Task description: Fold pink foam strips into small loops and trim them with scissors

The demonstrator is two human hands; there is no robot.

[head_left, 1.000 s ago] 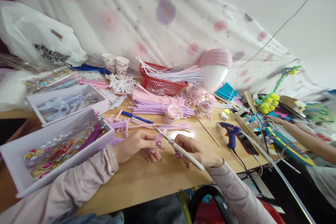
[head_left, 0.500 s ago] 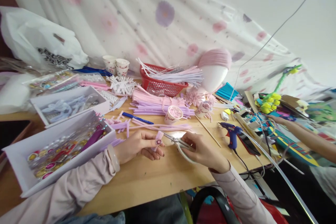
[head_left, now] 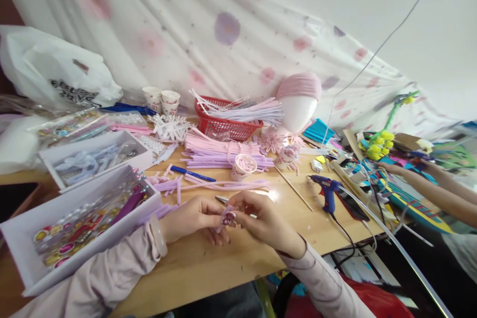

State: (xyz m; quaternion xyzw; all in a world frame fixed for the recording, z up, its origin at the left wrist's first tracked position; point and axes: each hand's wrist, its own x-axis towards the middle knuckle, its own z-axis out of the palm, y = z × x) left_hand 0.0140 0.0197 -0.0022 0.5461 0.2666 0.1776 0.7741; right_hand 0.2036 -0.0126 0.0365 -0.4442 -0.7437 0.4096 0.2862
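Above the front of the table, my left hand (head_left: 199,219) pinches a short piece of pale purple pipe cleaner (head_left: 228,211) between thumb and fingers. My right hand (head_left: 266,218) meets it there, its thumb and fingertips closed on the same piece. The fingers cover most of the piece. Just behind my hands, the metal tip of the scissors (head_left: 221,199) shows on the tabletop; my right hand hides the rest. A paper cup (head_left: 242,175) of small pink pieces stands beyond my right hand, and long purple pipe cleaners (head_left: 238,185) lie in front of it.
White boxes (head_left: 154,198) of beads and trims stand at left. Pink and purple bundles (head_left: 223,144) lie before a red basket (head_left: 227,126). A glue gun (head_left: 328,193) with a cord and a wooden stick (head_left: 294,189) are at right. Another person's arms (head_left: 428,186) reach in at far right.
My right hand has let go of the scissors, which now lie on the table, and has moved left to the piece in my left hand. The view has shifted slightly.
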